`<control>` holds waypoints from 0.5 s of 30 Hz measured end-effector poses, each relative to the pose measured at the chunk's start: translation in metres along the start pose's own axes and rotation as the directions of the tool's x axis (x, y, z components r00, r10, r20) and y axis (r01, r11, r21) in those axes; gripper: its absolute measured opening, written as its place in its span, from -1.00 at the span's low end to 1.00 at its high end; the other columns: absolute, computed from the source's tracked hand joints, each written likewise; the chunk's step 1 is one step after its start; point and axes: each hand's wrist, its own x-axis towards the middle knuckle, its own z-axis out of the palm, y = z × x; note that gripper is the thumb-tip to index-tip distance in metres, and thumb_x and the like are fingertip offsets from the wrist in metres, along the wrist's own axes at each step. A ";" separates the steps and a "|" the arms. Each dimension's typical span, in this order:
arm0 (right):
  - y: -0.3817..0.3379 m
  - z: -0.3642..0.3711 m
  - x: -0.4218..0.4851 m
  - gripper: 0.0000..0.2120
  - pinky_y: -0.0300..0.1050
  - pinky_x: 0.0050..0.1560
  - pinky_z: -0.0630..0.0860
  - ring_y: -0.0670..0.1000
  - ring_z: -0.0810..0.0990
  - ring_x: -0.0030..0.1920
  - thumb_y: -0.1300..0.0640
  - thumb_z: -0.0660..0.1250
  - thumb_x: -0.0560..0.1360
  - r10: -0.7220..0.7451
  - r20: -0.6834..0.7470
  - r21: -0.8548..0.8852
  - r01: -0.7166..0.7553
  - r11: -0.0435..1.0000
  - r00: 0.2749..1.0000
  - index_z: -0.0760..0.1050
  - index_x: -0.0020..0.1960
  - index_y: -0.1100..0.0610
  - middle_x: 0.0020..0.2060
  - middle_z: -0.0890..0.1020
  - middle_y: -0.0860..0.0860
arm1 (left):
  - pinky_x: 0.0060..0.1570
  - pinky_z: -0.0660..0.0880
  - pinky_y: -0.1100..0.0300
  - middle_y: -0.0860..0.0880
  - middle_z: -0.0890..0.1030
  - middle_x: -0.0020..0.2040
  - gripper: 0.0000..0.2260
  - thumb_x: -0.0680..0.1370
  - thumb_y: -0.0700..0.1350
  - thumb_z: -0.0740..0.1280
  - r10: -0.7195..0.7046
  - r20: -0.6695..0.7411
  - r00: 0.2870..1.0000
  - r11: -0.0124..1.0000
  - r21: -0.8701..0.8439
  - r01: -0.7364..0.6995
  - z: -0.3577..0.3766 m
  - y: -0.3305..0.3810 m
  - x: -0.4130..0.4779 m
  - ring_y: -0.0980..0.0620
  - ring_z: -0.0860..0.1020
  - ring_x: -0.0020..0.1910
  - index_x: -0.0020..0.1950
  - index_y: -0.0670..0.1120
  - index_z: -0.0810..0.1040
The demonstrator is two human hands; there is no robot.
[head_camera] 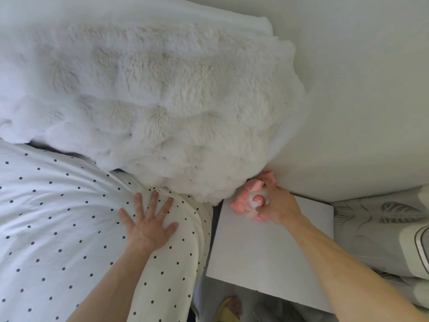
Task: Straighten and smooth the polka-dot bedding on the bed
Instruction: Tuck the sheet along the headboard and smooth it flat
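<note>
From the head view, the polka-dot bedding (58, 217) runs off the left and bottom edges, and its far edge disappears under a fluffy white throw (151, 101). A pink-and-white soft object (243, 201) is half covered and hard to identify. The left hand (149, 226) lies flat on the bedding with its fingers spread. The right hand (277, 203) reaches to the wall (359, 89), fingers curled round the pink object above a white tabletop (267, 263).

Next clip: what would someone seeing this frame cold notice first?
A big fluffy white throw fills the upper half. Below it, the left hand presses flat on the polka-dot bedding, while the right hand grips a pink-and-white soft object over the white bedside surface by the wall.
</note>
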 end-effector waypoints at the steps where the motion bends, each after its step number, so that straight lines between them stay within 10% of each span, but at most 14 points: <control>1: 0.001 0.003 -0.005 -0.39 -0.06 -0.14 0.48 0.19 0.61 0.00 -0.01 0.42 0.41 0.047 -0.028 0.045 -0.045 0.998 0.999 0.25 0.39 -0.12 0.09 0.58 0.08 | 0.23 -0.36 -0.46 0.12 -0.57 0.39 -0.34 0.42 0.49 -0.22 0.001 -0.002 1.000 1.000 -0.005 -0.001 0.000 0.000 0.000 -0.20 -0.56 0.40 0.31 0.34 -0.58; 9: 0.029 0.044 -0.081 -0.39 -0.07 -0.17 0.49 0.24 0.63 -0.05 -0.17 0.43 0.43 0.481 -0.168 0.302 -0.420 0.856 0.860 0.25 0.37 -0.06 0.00 0.65 0.15 | 0.30 -0.32 -0.41 0.10 -0.56 0.42 -0.35 0.47 0.45 -0.21 0.037 -0.040 0.998 0.999 -0.020 -0.038 0.001 -0.007 -0.015 -0.19 -0.50 0.44 0.36 0.31 -0.56; 15: 0.038 0.055 -0.096 -0.38 -0.11 -0.24 0.40 0.19 0.61 -0.12 -0.27 0.39 0.45 0.544 -0.160 0.304 -0.484 0.821 0.823 0.25 0.36 -0.01 -0.05 0.61 0.11 | 0.34 -0.29 -0.37 0.10 -0.53 0.44 -0.35 0.49 0.43 -0.18 0.050 -0.066 0.997 0.998 -0.027 -0.052 0.002 -0.006 -0.019 -0.17 -0.45 0.47 0.42 0.30 -0.49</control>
